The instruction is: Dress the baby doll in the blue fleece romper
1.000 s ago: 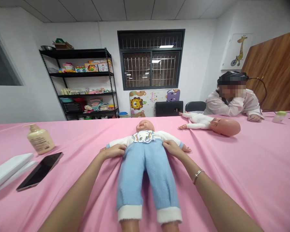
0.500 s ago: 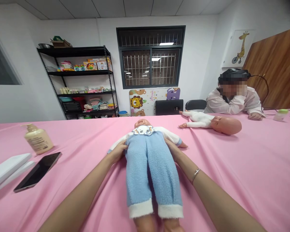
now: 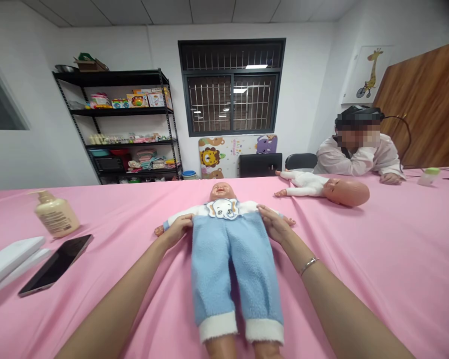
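Note:
A baby doll (image 3: pixel 221 190) lies on its back, head away from me, in a white top with an elephant bib and fluffy blue trousers (image 3: pixel 209 259) with white cuffs. At the waist's left side, my left hand (image 3: pixel 176 230) is closed on the trousers' edge, its fingertips partly hidden by the cloth. My right hand (image 3: pixel 275 223) pinches the waistband's right corner between thumb and fingers, beside the doll's arm. The doll's bare lower legs stick out of the cuffs toward me.
A second doll (image 3: pixel 310 185) in white lies at the far right, near a seated person (image 3: pixel 355 154) leaning on the table. To my left stand a pump bottle (image 3: pixel 58 215), a phone (image 3: pixel 56 264) and a white case (image 3: pixel 11 262). A green-capped jar (image 3: pixel 429 177) sits far right.
My right hand has come up from beside the trousers to the waistband's corner. The waist lies lower and flatter, showing more of the doll's face and bib.

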Tool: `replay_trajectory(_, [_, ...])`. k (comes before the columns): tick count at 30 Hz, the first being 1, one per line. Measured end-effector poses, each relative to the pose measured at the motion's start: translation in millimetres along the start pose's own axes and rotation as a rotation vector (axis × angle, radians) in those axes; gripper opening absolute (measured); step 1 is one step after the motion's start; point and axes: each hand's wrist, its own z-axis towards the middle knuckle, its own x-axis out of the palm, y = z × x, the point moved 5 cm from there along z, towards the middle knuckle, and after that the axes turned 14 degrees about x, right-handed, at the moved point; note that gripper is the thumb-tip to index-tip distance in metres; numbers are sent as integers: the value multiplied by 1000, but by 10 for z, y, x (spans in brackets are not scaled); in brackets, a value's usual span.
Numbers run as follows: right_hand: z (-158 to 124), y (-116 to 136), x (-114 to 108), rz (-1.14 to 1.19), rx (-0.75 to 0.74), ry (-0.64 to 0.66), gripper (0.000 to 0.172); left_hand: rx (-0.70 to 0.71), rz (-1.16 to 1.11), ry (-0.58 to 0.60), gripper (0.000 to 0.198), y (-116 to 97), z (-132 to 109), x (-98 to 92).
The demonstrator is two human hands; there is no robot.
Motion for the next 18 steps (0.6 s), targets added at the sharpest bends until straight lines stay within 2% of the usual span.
replay_trajectory(4, [-49, 50, 136, -390, 35, 65, 39, 19, -42, -45, 18, -74, 18, 33])
replay_trajectory(6, [-30, 90, 110, -512, -11, 18, 39, 12, -35, -110, 23, -94, 37, 1])
replay_trajectory(8, [18, 102, 39, -518, -77, -60, 42, 23, 11, -153, 26, -97, 59, -30])
replay_trajectory(10, [84, 46, -19, -552, -138, -127, 42, 79, 178, -139, 28, -98, 78, -36])
replay_trajectory(14, [223, -174, -57, -804, -203, -208, 37, 211, 758, -23, 32, -83, 67, 22])
replay_trajectory(18, [272, -246, -109, -1055, -270, -378, 24, 166, 1158, -41, 29, -88, 23, 17])
